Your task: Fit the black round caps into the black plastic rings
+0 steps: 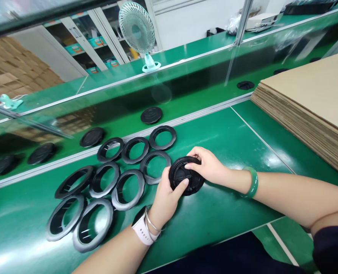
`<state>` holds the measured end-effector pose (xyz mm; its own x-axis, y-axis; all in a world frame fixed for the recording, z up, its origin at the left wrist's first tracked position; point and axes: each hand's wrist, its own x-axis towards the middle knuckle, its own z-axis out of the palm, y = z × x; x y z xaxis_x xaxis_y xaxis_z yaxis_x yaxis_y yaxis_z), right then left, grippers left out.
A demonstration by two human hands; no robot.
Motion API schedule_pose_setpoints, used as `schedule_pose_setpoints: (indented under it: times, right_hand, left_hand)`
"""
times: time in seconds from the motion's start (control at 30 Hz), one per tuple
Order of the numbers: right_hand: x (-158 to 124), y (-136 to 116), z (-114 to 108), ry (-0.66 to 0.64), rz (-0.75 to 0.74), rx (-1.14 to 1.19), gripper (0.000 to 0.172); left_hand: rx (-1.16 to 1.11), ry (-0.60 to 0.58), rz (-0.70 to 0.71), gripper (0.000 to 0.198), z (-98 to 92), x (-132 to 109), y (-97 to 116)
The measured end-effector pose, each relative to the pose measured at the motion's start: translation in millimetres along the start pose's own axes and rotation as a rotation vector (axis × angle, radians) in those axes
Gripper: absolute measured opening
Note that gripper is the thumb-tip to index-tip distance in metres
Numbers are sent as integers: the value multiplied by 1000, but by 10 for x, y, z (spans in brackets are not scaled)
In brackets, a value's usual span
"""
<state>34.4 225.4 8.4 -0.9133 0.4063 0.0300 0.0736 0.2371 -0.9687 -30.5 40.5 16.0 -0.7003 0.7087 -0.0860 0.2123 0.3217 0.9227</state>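
Both hands grip one round black plastic cap [183,174], held just over the green table with its ribbed face toward me. My left hand [169,192] wraps the cap's left edge, thumb pressed on its face. From the upper right, my right hand [207,166] holds the rim, its thumb also on the face. Fingers behind the cap are hidden. Left of the hands lie several black rings with open centres; the closest ring [144,167] is beside my left hand, and another ring [174,137] lies farther back.
Behind a metal rail runs a green conveyor belt [123,118] carrying several black round pieces, one disc [151,115] straight ahead. A tall stack of cardboard sheets [308,91] stands at right. A turquoise fan [137,28] sits on the far shelf beyond a clear panel.
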Motion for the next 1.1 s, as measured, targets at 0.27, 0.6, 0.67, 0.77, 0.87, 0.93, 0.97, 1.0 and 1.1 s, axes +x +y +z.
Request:
schedule_pose_setpoints:
  times: [0.27,0.6,0.67,0.77,0.87,0.93,0.97,1.0,1.1]
  right_hand:
    - [-10,-65,3,46,-10,-6,20]
    - [35,-23,-43,-42,-32,31,19]
    - [67,-9,-92,-206,-58,104,27]
    - [93,-4,-162,-422,-97,180,49]
    - [88,-14,-193,-452,-91,159,52]
    - [72,-30,-187,-428,-71,131,49]
    - [63,-40,-179,-408,-60,114,48]
    - [53,-51,-169,-387,-48,93,46]
    - [24,-84,-138,-331,-15,42,42]
  left_hand:
    - [68,25,31,41,7,0,12]
    - [62,46,21,42,25,-4,-10]
    - [15,43,9,40,10,4,-13]
    - [-26,52,-6,39,-13,20,-18]
    - [-36,48,-11,39,-20,36,-28]
    - [-37,49,-10,38,-16,43,-32]
    - [-38,50,-11,38,-12,46,-33]
    - [-42,51,-11,37,-8,47,-32]
    - [-62,48,-7,37,2,50,-23]
